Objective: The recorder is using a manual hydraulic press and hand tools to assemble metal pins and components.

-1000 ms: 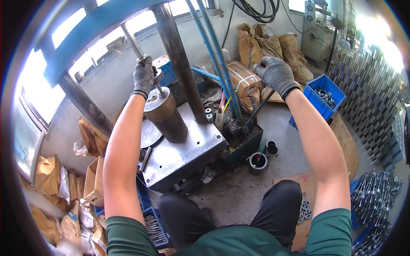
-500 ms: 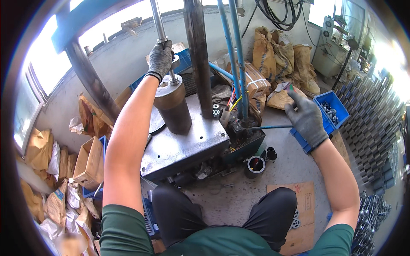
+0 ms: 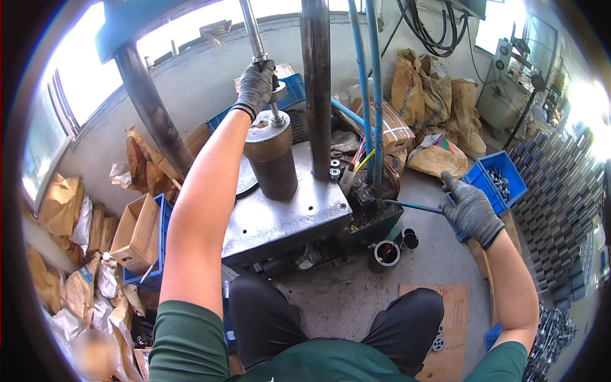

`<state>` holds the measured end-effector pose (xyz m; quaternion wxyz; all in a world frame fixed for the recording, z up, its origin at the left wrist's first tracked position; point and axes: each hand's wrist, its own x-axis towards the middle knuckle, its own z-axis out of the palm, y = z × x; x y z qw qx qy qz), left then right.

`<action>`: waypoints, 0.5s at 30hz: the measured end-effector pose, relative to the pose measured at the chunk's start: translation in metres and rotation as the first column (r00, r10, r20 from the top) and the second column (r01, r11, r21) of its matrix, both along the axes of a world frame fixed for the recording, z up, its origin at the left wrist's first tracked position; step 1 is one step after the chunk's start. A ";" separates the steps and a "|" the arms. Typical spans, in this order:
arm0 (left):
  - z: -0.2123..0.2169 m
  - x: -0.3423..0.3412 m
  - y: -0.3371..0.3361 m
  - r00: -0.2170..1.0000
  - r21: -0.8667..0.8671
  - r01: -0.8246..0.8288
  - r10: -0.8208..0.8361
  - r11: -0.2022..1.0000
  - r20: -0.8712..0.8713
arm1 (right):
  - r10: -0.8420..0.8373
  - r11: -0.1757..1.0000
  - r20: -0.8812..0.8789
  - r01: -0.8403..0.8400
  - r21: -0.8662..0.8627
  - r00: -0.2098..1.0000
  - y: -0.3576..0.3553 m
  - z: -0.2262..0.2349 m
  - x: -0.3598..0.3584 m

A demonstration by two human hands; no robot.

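Left hand, in a grey knit glove, is closed around the lower end of a polished steel rod, which rises at a slant above it. Just right of that hand sits a ring-shaped metal collar; below the collar a short spindle runs down to the top of a thick steel cylinder. The cylinder stands upright below the left hand on a steel bed plate, and a dark round column rises to the hand's right.

The right hand, gloved alike, is at the outer end of a blue lever, its index finger sticking out; whether the other fingers close on the lever, I cannot tell. The lever reaches leftward from this hand to the foot of two upright blue pipes. Just beyond the right hand, to its right, is a blue plastic crate of metal fittings, and farther right stand stacked metal tubes. A brown sack lies beyond the hand, slightly left; an open round pot stands on the floor, nearer the person and to its left.
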<state>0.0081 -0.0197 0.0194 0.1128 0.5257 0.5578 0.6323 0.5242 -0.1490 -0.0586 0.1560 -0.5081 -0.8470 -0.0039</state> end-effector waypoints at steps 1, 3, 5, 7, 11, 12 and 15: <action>0.001 0.003 -0.001 1.000 -0.026 -0.009 0.008 1.000 -0.011 | 0.062 0.998 0.010 -0.062 -0.008 0.998 -0.001 -0.006 0.006; 0.001 0.007 -0.003 1.000 -0.033 0.013 -0.012 0.999 0.024 | 0.161 0.986 0.057 -0.158 -0.052 0.985 -0.008 -0.011 0.008; 0.000 0.004 -0.004 1.000 -0.030 0.011 -0.011 0.999 0.006 | 0.219 0.964 0.075 -0.205 -0.169 0.973 -0.022 -0.004 0.002; 0.001 0.012 -0.002 1.000 -0.041 0.016 -0.016 0.999 -0.002 | 0.274 0.942 0.039 -0.260 -0.213 0.961 -0.032 -0.005 0.000; 0.001 0.003 0.001 0.994 -0.053 -0.043 0.038 0.998 -0.103 | 0.297 0.938 0.081 -0.274 -0.212 0.952 -0.037 -0.005 -0.009; 0.002 0.004 0.000 0.994 -0.050 -0.034 0.029 0.998 -0.103 | 0.306 0.942 0.070 -0.291 -0.169 0.949 -0.037 -0.008 -0.007; 0.002 0.011 -0.003 0.995 -0.048 -0.039 0.034 0.998 -0.093 | 0.272 0.951 0.047 -0.261 -0.165 0.961 -0.042 -0.007 -0.007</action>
